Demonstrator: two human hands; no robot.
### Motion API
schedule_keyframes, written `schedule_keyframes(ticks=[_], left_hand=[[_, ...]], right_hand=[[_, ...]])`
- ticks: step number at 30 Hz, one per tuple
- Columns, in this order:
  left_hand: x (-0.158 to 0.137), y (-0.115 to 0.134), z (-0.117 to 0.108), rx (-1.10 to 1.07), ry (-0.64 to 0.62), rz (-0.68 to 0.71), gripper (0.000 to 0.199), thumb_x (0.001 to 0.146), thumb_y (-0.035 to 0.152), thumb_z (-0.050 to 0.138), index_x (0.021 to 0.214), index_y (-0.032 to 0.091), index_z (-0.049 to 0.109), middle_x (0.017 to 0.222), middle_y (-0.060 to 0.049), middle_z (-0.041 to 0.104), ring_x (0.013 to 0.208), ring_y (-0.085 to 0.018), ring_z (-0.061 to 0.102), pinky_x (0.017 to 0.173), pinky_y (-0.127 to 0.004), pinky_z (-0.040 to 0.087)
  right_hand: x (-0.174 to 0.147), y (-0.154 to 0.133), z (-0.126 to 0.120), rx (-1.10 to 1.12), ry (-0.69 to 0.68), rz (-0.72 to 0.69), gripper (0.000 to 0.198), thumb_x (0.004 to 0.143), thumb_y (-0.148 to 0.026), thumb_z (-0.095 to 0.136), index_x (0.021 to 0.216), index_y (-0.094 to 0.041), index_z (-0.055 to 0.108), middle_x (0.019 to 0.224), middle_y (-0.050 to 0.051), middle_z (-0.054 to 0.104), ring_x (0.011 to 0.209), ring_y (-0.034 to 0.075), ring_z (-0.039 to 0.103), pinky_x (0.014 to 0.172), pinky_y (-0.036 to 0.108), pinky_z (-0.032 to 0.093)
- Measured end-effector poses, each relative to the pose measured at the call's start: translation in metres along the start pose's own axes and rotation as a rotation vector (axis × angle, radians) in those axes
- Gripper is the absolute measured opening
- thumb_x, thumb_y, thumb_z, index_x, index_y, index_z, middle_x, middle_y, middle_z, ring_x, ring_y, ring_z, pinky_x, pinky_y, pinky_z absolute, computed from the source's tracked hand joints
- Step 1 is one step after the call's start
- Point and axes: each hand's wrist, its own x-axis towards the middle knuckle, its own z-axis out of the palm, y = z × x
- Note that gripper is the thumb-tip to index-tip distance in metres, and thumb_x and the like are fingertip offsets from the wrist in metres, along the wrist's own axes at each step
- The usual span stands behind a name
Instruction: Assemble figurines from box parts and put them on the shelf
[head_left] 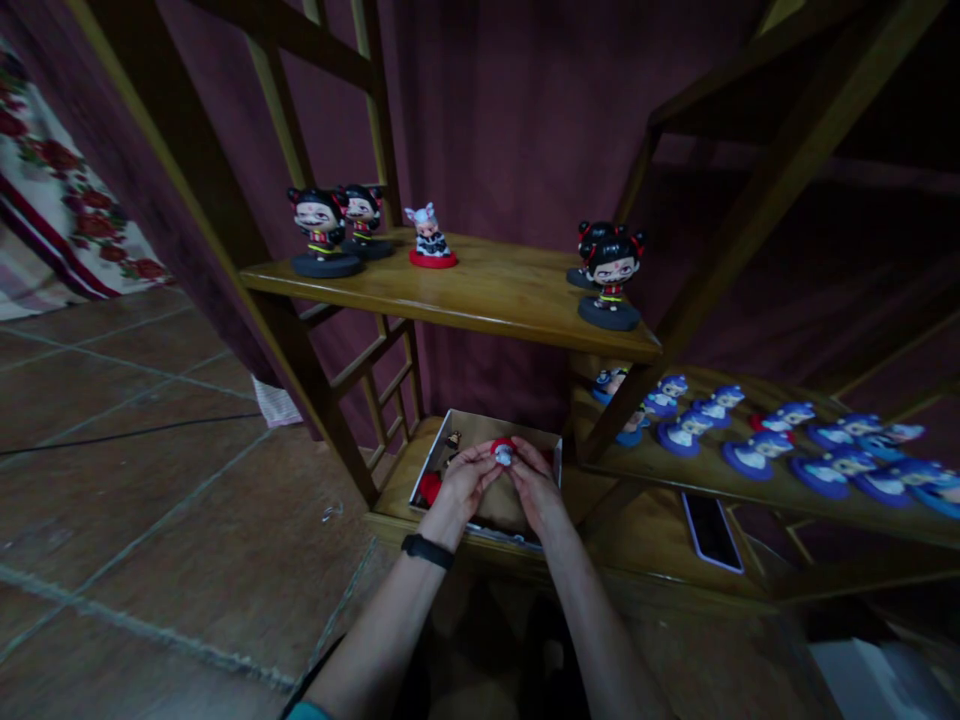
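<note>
A small figurine with a red base (503, 453) is held between the fingertips of both hands, its pale upper part turned upward. It is gripped from one side by the left hand (469, 478) and from the other by the right hand (534, 480); the finer details of the figurine are too small to be made out. A black wristband (427, 550) is worn on the left wrist.

The figurine is held above an open cardboard box (499, 500), which is set on the bottom board (622, 530) of a wooden display shelf. Inside the box, a red object (430, 487) is seen near the left wall and a small dark-haired figure (454, 438) near the back corner.

On the upper shelf (510, 280), a silver-haired figurine (430, 235) is stood on a red base, between a left pair of black-haired figurines (318, 225) and a right pair of black-haired figurines (611, 272). On the right-hand shelf, blue-haired figurines (686, 430) are arranged in rows, mostly on blue bases. Beneath them, a smartphone (711, 530) is laid flat. The unit is backed by a purple curtain (487, 130).
</note>
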Motion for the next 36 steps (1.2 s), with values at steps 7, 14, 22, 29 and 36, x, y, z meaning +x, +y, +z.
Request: schedule_keyframes(ticks=[7, 14, 22, 29, 36], left_hand=[[-0.002, 0.009, 0.005, 0.093, -0.037, 0.041, 0.027, 0.062, 0.008, 0.067, 0.088, 0.010, 0.065, 0.078, -0.009, 0.068, 0.069, -0.013, 0.062, 0.068, -0.023, 0.049], [-0.002, 0.002, 0.008, 0.159, 0.035, 0.056, 0.020, 0.060, 0.007, 0.068, 0.080, 0.010, 0.065, 0.075, -0.008, 0.066, 0.062, -0.011, 0.060, 0.062, -0.022, 0.048], [-0.003, 0.003, 0.008, 0.127, 0.041, -0.031, 0.019, 0.068, 0.009, 0.063, 0.086, 0.010, 0.062, 0.081, -0.010, 0.066, 0.064, -0.012, 0.061, 0.061, -0.023, 0.051], [0.000, 0.007, 0.001, 0.049, 0.060, -0.089, 0.020, 0.070, 0.008, 0.060, 0.090, 0.009, 0.061, 0.078, -0.011, 0.067, 0.062, -0.013, 0.063, 0.061, -0.024, 0.053], [0.001, 0.005, -0.001, 0.025, 0.012, -0.089, 0.021, 0.068, 0.004, 0.062, 0.088, 0.009, 0.063, 0.080, -0.011, 0.067, 0.067, -0.013, 0.063, 0.065, -0.023, 0.052]], right_hand=[[0.003, -0.008, -0.002, -0.007, 0.001, 0.055, 0.037, 0.058, -0.018, 0.070, 0.093, -0.022, 0.062, 0.099, 0.003, 0.065, 0.094, 0.018, 0.058, 0.084, 0.031, 0.044], [0.005, 0.005, -0.011, 0.019, 0.065, 0.078, 0.024, 0.061, -0.024, 0.069, 0.084, -0.021, 0.064, 0.093, 0.004, 0.067, 0.086, 0.017, 0.061, 0.075, 0.031, 0.047], [0.004, 0.007, -0.010, 0.019, 0.113, 0.111, 0.027, 0.063, -0.030, 0.068, 0.088, -0.024, 0.062, 0.095, 0.002, 0.066, 0.077, 0.015, 0.062, 0.066, 0.028, 0.048], [0.004, 0.006, -0.011, -0.007, 0.072, 0.174, 0.028, 0.064, -0.031, 0.067, 0.090, -0.020, 0.063, 0.089, 0.005, 0.068, 0.073, 0.015, 0.062, 0.070, 0.029, 0.048], [-0.001, 0.002, -0.010, -0.089, 0.037, 0.150, 0.031, 0.064, -0.028, 0.065, 0.094, -0.020, 0.062, 0.090, 0.005, 0.068, 0.078, 0.015, 0.062, 0.073, 0.030, 0.047]])
